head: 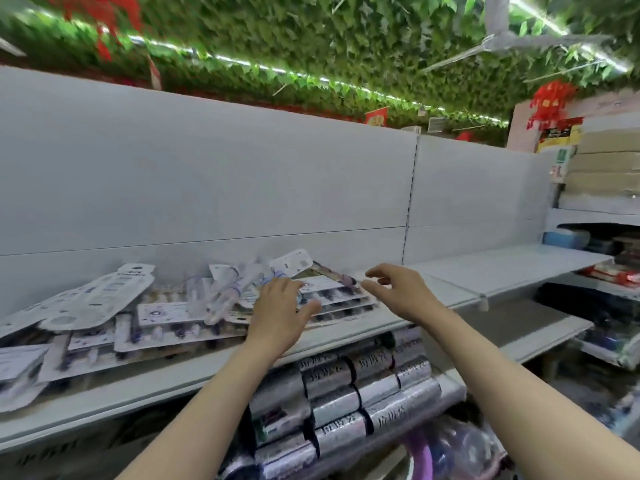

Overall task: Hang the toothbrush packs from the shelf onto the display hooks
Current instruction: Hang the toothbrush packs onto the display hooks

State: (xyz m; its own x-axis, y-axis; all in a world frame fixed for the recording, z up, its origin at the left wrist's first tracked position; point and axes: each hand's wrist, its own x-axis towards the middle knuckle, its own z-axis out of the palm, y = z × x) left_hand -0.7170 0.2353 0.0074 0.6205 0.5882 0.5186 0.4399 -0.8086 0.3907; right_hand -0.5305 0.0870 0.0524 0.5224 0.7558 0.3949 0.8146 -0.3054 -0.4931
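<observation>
1. A white back panel [207, 174] fills the middle of the frame, under a leafy green ceiling [311, 39] along the top.
2. A white shelf [173, 379] runs from lower left toward centre right.
3. Toothbrush packs [104, 313] lie heaped on the shelf, left and centre.
4. Silver rolls [346, 393] are stacked below the shelf, lower centre.
5. The left hand [277, 313] hovers over the packs at centre, fingers relaxed, holding nothing.
6. The right hand [401, 289] reaches just right of it, fingers spread, gripping nothing.

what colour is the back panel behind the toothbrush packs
Plain pale grey-white back panel, clearest in the head view.
</observation>
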